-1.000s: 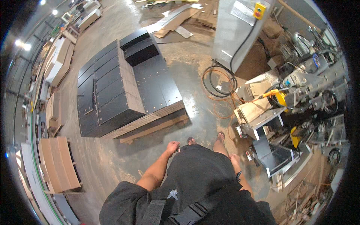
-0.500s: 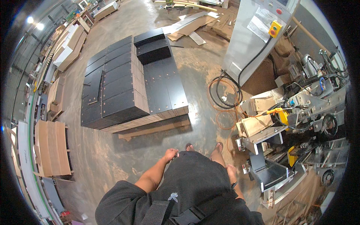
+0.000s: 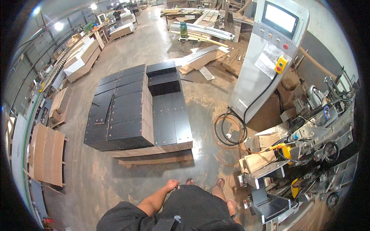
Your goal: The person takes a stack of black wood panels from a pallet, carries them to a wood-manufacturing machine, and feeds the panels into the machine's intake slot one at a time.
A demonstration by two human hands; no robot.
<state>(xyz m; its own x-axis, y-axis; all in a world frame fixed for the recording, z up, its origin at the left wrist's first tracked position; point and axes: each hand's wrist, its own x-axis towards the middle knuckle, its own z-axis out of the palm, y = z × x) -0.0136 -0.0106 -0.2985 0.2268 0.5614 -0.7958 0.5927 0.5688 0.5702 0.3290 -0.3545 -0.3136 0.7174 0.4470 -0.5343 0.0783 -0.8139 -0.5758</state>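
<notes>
My left hand (image 3: 172, 185) hangs in front of my dark shirt, its fingers curled together. A tiny pale bit shows at the fingertips, too small to name. My right hand (image 3: 231, 206) hangs low at my right side, close to my leg; its fingers are not clear enough to read. Ahead on the floor stands a large stack of black panels (image 3: 127, 111) with drilled holes and brown edges. One loose narrow black panel (image 3: 104, 109) lies on top of it at the left. Neither hand touches the stack.
To the right stand a grey control cabinet (image 3: 248, 79) with a screen and a metal machine (image 3: 308, 134) with wood pieces on it. Coiled cables (image 3: 227, 131) lie on the floor between. Brown boards (image 3: 48, 154) are stacked at the left; scrap wood (image 3: 204, 61) lies farther back.
The view has tilted up, so the stack and cabinet sit lower and the cabinet's screen shows. Both hands appear lower in the picture. The left fingers stay curled.
</notes>
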